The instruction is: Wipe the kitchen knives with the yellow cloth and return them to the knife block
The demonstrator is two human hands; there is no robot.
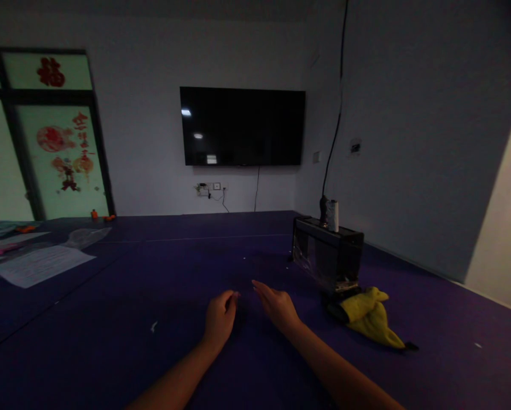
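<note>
My left hand (221,320) is over the purple tabletop (182,273) near the middle of the view. Its fingers curl inward with the thumb along the top, and whatever they hold, if anything, is hidden. To its right, my right hand (277,306) has its fingers stretched out and together, pointing forward and left, with nothing seen in it. A small gap separates the two hands. Nearest to my right hand are a yellow cloth (369,313) with dark ends and a black box-shaped device (328,253) with clear sides.
A white stick-like block (333,216) and a dark plug end (323,210) stand on the device, and a black cable (338,119) hangs above. Papers (42,265) and a clear plastic bag (86,237) lie at left. Small orange objects (94,214) sit at the far edge. A television (242,126) hangs beyond.
</note>
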